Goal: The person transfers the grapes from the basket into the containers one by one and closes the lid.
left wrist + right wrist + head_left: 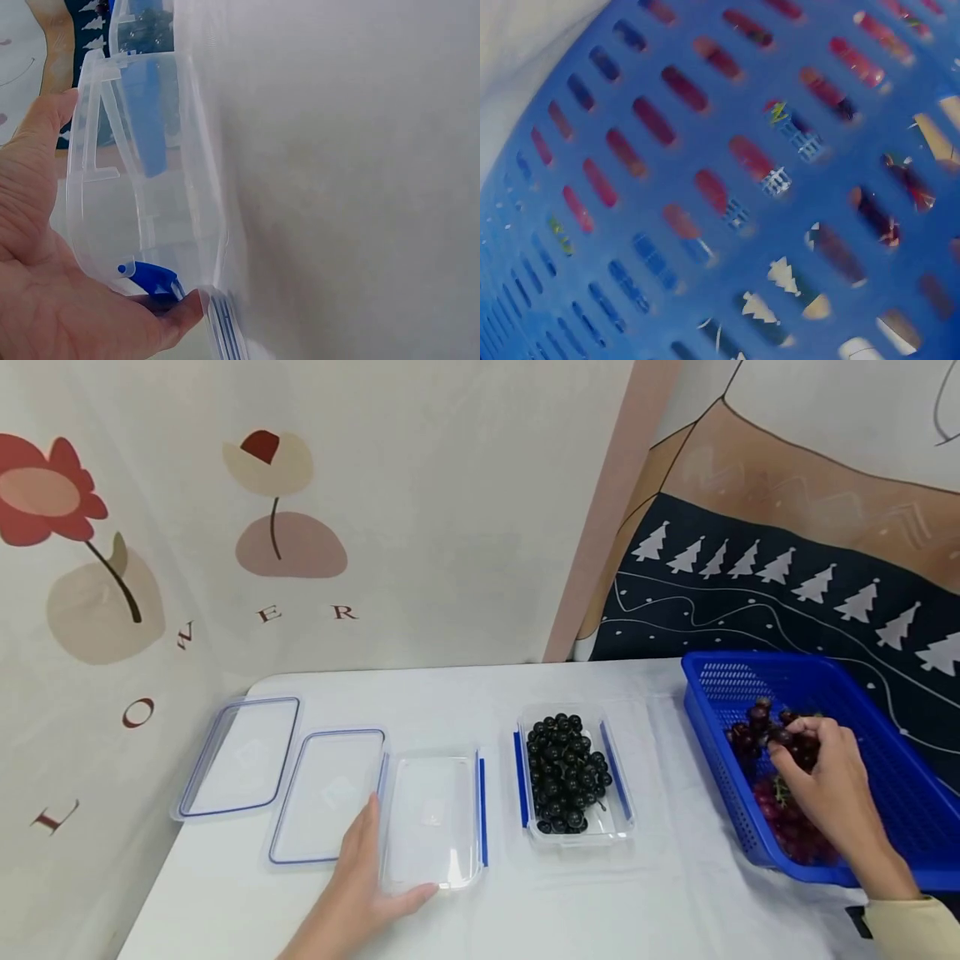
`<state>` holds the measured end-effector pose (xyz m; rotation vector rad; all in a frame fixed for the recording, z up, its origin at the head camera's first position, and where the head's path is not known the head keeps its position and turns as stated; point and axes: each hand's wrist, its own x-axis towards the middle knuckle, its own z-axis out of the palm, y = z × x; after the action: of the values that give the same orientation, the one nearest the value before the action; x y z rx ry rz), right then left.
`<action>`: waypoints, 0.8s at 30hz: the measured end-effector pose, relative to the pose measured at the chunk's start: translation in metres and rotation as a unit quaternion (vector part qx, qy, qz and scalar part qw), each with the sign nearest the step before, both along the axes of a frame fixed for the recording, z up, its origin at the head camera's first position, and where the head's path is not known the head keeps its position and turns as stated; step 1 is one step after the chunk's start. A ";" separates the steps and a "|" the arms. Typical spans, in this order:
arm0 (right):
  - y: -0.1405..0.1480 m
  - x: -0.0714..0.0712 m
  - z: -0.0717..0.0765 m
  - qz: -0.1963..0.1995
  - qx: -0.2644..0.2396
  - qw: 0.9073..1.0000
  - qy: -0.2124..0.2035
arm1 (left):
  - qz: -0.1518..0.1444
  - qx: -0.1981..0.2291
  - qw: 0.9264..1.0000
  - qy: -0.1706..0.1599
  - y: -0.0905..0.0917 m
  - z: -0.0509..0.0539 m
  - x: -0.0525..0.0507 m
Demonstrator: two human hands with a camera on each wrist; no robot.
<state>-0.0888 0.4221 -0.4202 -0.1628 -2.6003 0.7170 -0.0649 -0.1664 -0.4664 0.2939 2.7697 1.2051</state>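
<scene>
My right hand (836, 785) reaches into a blue plastic basket (708, 752) and pinches dark red grapes (802, 752) between thumb and fingertips. Below that hand, lighter red grapes (795, 831) lie in the basket. At a clear lidless container (431, 881), my left hand (352, 881) rests against the near left corner, thumb along the front and fingers fairly straight along the side. In the left wrist view, the fingers touch the container beside its blue latch (154, 281). The right wrist view has only the slotted basket wall (705, 150), with the hand hidden.
Between the hands stands another clear container (618, 822) holding a bunch of black grapes (562, 768). Two clear lids with blue seals, a nearer lid (330, 793) and a farther lid (240, 760), lie at the left of the white table (525, 918). Printed cloth (450, 510) hangs behind.
</scene>
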 end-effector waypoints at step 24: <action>-0.076 0.002 0.029 0.112 -0.108 0.959 0.237 | 0.006 0.015 0.999 0.031 0.002 -0.005 0.000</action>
<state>-0.0868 0.3465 -0.3916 0.2184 -2.0970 0.9841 -0.0651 -0.1641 -0.4713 0.3221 2.8121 1.2637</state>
